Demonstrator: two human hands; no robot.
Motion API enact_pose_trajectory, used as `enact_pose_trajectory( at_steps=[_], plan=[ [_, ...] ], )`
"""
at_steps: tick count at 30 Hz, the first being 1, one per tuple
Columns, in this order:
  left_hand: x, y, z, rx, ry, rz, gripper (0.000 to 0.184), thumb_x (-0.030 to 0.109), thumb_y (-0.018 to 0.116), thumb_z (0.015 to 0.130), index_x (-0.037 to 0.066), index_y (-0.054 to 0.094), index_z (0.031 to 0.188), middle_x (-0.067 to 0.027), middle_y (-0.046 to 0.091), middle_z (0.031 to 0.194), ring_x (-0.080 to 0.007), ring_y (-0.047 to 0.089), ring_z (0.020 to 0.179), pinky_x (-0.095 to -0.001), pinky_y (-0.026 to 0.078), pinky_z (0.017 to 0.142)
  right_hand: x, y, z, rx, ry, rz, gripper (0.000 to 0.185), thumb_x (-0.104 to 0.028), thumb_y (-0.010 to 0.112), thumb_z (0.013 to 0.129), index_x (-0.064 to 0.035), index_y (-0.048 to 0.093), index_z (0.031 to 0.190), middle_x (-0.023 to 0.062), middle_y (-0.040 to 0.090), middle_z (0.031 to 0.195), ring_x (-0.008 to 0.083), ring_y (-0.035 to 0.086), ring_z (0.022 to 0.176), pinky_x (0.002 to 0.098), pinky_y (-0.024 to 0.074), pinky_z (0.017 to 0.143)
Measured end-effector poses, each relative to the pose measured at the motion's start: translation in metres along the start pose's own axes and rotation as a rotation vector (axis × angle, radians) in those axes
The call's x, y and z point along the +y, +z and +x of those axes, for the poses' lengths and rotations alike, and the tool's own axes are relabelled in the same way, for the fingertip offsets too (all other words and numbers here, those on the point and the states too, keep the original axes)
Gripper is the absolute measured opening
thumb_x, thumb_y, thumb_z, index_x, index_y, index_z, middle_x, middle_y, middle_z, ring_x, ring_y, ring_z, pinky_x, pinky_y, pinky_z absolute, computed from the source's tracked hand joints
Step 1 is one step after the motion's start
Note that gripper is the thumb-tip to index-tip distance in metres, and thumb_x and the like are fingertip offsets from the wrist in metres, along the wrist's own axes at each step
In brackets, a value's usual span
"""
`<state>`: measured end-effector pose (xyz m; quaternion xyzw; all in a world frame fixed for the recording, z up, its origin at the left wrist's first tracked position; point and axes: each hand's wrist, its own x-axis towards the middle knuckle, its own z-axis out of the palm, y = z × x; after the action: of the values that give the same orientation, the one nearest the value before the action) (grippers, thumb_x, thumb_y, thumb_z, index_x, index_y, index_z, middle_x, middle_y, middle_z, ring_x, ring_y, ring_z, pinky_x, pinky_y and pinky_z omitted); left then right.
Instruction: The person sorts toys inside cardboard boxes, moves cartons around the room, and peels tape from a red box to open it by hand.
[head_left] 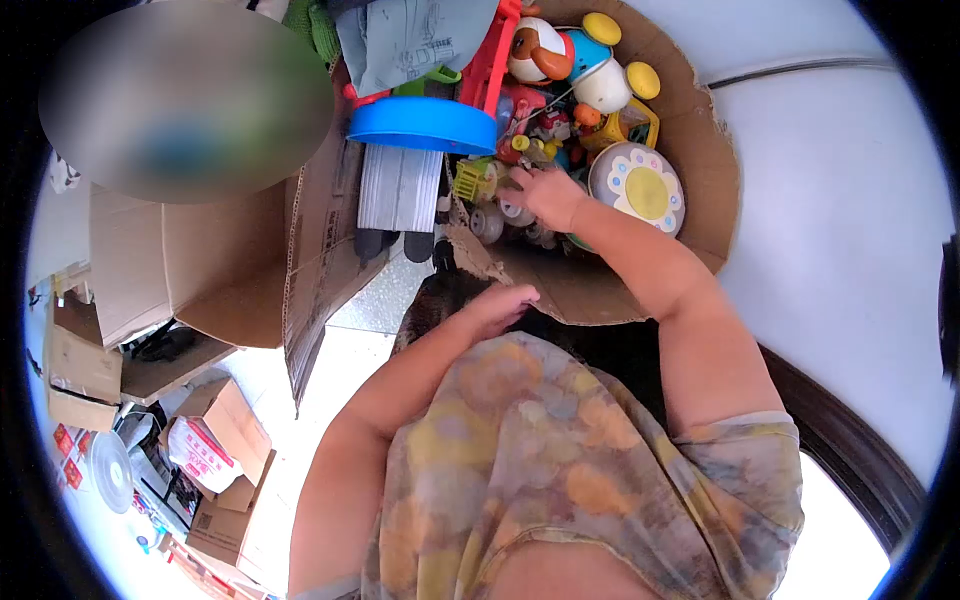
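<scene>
Right hand (548,200) is lowered among small clear pieces (488,222) in the cardboard box (712,190), beside a yellow-green toy basket (468,182); whether anything is grasped cannot be told. Left hand (503,306) is placed near the torn rim (480,256), grip unclear. Flower-patterned disc (645,193) could be knocked by the forearm (650,255); heaped toys could be toppled by tugging underneath. Right fingertips and lower layers are hidden.

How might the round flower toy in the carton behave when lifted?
The flower toy looks like hard plastic, so it is probably stiff. Its smooth surface may feel slippery, and its round outline could let it roll on edge.
</scene>
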<state>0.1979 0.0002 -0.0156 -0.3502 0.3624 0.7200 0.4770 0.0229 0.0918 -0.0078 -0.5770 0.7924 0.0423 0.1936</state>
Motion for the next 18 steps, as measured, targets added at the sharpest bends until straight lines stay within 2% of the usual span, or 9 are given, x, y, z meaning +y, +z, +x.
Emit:
enact_pose_trajectory(
  at_steps=[2, 4, 8, 10, 11, 13, 15, 16, 18],
  plan=[
    [-0.005, -0.005, 0.007, -0.041, 0.005, -0.005, 0.023, 0.027, 0.060, 0.071, 0.011, 0.053, 0.087, 0.0022, 0.053, 0.086, -0.0081, 0.048, 0.082, -0.0227, 0.038, 0.072, -0.002, -0.003, 0.001, -0.003, -0.014, -0.010, 0.058, -0.010, 0.062, 0.057, -0.0136, 0.048, 0.112, 0.0138, 0.046, 0.098, 0.0277, 0.054, 0.082, 0.0382, 0.0464, 0.066],
    [0.001, -0.002, 0.000, -0.078, 0.014, -0.010, 0.026, 0.028, 0.060, 0.071, 0.010, 0.052, 0.088, 0.0020, 0.053, 0.087, -0.0084, 0.048, 0.083, -0.0233, 0.038, 0.073, -0.009, -0.015, 0.011, -0.067, 0.021, -0.033, 0.037, -0.008, 0.056, 0.062, -0.0116, 0.058, 0.099, 0.0155, 0.051, 0.092, 0.0261, 0.056, 0.081, 0.0369, 0.0472, 0.060],
    [0.006, 0.003, -0.007, -0.038, 0.010, 0.039, 0.025, 0.029, 0.060, 0.070, 0.011, 0.053, 0.086, 0.0021, 0.052, 0.084, -0.0083, 0.047, 0.079, -0.0229, 0.038, 0.071, -0.016, -0.015, 0.036, -0.094, 0.085, -0.120, 0.029, -0.008, 0.059, 0.061, -0.0109, 0.064, 0.089, 0.0171, 0.054, 0.090, 0.0255, 0.057, 0.083, 0.0366, 0.0475, 0.061],
    [0.004, 0.001, -0.004, -0.050, 0.023, 0.030, 0.024, 0.029, 0.060, 0.070, 0.011, 0.053, 0.085, 0.0023, 0.052, 0.083, -0.0080, 0.047, 0.077, -0.0226, 0.038, 0.070, -0.019, -0.015, 0.045, -0.231, 0.161, -0.161, 0.023, -0.011, 0.061, 0.062, -0.0093, 0.066, 0.084, 0.0148, 0.057, 0.093, 0.0248, 0.057, 0.086, 0.0344, 0.0477, 0.063],
    [0.004, 0.000, -0.002, -0.048, 0.024, 0.029, 0.023, 0.029, 0.060, 0.071, 0.012, 0.053, 0.084, 0.0024, 0.052, 0.081, -0.0077, 0.046, 0.075, -0.0224, 0.038, 0.068, -0.022, -0.014, 0.048, -0.232, 0.160, -0.162, 0.023, -0.011, 0.061, 0.062, -0.0093, 0.066, 0.084, 0.0148, 0.057, 0.093, 0.0248, 0.057, 0.086, 0.0344, 0.0477, 0.063],
    [-0.001, -0.003, 0.006, -0.050, 0.028, 0.027, 0.022, 0.029, 0.060, 0.071, 0.012, 0.053, 0.083, 0.0026, 0.051, 0.080, -0.0074, 0.045, 0.073, -0.0223, 0.037, 0.067, -0.031, -0.021, 0.049, -0.348, 0.255, -0.121, 0.026, -0.013, 0.062, 0.066, -0.0081, 0.065, 0.091, 0.0092, 0.059, 0.098, 0.0242, 0.056, 0.089, 0.0324, 0.0473, 0.065],
    [-0.001, -0.006, 0.010, -0.173, 0.062, -0.011, 0.021, 0.028, 0.060, 0.071, 0.012, 0.054, 0.082, 0.0029, 0.051, 0.077, -0.0072, 0.045, 0.070, -0.0218, 0.036, 0.064, -0.038, -0.018, 0.049, -0.397, 0.273, -0.110, 0.025, -0.013, 0.062, 0.067, -0.0080, 0.065, 0.092, 0.0068, 0.059, 0.098, 0.0240, 0.056, 0.089, 0.0321, 0.0469, 0.064],
    [0.002, -0.004, 0.006, -0.176, 0.066, -0.007, 0.021, 0.028, 0.060, 0.071, 0.012, 0.054, 0.082, 0.0029, 0.051, 0.077, -0.0072, 0.045, 0.070, -0.0218, 0.036, 0.064, -0.040, -0.015, 0.050, -0.445, 0.292, -0.095, 0.025, -0.014, 0.061, 0.069, -0.0080, 0.064, 0.093, 0.0044, 0.060, 0.099, 0.0237, 0.056, 0.089, 0.0317, 0.0465, 0.064],
    [0.008, 0.002, -0.008, -0.099, 0.039, -0.005, 0.016, 0.026, 0.060, 0.072, 0.012, 0.055, 0.079, 0.0036, 0.050, 0.073, -0.0075, 0.045, 0.066, -0.0217, 0.036, 0.061, -0.043, 0.000, 0.055, -0.450, 0.341, -0.092, 0.026, -0.015, 0.061, 0.070, -0.0089, 0.064, 0.095, 0.0048, 0.059, 0.099, 0.0233, 0.056, 0.089, 0.0316, 0.0461, 0.063]
  ],
)
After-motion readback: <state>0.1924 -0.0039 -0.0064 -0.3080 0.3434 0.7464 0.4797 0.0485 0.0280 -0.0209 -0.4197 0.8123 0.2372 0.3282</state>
